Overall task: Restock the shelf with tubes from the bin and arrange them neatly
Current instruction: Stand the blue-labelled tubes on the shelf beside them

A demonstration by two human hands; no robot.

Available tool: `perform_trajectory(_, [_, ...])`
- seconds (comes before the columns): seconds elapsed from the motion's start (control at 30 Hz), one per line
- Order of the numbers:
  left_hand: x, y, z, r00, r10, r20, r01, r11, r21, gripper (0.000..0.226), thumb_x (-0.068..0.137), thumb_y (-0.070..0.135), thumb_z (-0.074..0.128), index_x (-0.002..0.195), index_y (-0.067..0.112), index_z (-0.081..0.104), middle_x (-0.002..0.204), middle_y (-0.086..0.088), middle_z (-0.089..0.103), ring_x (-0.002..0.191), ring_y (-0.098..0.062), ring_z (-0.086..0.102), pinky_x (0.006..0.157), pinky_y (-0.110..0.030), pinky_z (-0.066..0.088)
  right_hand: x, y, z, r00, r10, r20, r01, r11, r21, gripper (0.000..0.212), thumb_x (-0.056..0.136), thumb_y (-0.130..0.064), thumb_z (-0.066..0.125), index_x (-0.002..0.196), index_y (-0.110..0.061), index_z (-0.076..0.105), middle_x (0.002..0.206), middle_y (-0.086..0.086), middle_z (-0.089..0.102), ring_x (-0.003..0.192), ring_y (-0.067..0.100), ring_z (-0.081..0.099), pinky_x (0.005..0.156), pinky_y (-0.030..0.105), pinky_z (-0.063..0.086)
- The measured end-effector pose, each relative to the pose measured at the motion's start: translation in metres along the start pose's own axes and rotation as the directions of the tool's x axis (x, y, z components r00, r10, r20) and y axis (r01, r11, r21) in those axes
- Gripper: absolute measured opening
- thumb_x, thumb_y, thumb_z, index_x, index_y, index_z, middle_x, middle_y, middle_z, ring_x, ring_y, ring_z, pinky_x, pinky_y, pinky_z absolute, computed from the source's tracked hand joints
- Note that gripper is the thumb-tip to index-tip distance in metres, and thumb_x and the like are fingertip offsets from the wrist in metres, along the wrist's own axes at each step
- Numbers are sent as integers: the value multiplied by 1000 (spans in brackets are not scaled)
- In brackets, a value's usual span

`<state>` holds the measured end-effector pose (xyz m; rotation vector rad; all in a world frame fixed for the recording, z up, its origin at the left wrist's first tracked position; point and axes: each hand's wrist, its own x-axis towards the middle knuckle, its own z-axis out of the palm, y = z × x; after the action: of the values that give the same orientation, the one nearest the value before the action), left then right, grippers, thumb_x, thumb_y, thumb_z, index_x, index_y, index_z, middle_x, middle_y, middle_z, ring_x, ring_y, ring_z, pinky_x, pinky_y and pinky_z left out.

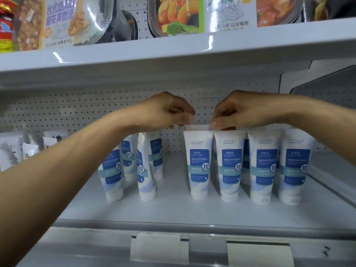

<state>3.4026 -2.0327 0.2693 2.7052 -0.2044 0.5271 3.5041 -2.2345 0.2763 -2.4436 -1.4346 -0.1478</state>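
Observation:
White tubes with blue labels stand cap-down on the white shelf (173, 209). A neat front row stands at the right, starting with one tube (198, 164); more stand behind it. A looser group of tubes (142, 170) leans at the left. Both hands reach in over the row. My left hand (163, 110) and my right hand (242, 110) each pinch one end of the flat top edge of a tube (198, 127) standing behind the front row. Most of that tube is hidden. No bin is in view.
White packets (13, 149) sit at the shelf's far left. The upper shelf (173, 49) holds food packs and a jar and overhangs close above my hands. A pegboard back wall lies behind the tubes. Price-tag holders (158, 247) line the front rail.

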Motion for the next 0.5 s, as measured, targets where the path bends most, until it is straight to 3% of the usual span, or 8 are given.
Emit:
perform_trajectory(0.1, [-5,-19,-27,996,-34,-78,43,992,120,18,92,33,62,109,36,67,106,17,69,98,2,62,89,-18,46,13,-3,0,995,-9,-103,10,1000,2,29,87,-45,61,91,-18,72,90,-3,73,86,16,68,87,40,55])
perform_trajectory(0.17, [-5,-33,-38,991,-126,-41,132,976,172,20,91,31,64,110,35,68,108,16,68,100,-2,61,90,-19,42,25,-6,1,994,-18,-109,18,1000,0,19,88,-38,63,97,-24,71,95,-11,72,90,7,66,90,36,54])
perform_trajectory(0.27, [-2,-50,-40,965,-259,29,243,936,255,27,87,39,67,113,31,70,110,14,66,101,-6,60,89,-21,39,44,-11,4,999,8,-41,-9,1000,-21,24,88,-34,66,111,-27,69,107,-17,68,99,1,63,97,29,50])
perform_trajectory(0.37, [8,-65,-32,954,-290,72,245,896,370,33,82,50,68,104,26,74,105,12,71,93,-7,64,90,-29,51,64,-15,7,997,65,32,-61,993,-98,33,87,-32,68,118,-21,67,115,-11,68,103,6,62,101,31,47])
perform_trajectory(0.5, [19,-75,-25,947,-300,111,212,849,484,39,83,45,69,110,17,71,103,5,72,88,-11,64,84,-28,51,78,-15,13,981,128,142,-106,982,-154,26,84,-32,72,107,-19,74,101,-12,72,94,6,66,97,36,52])
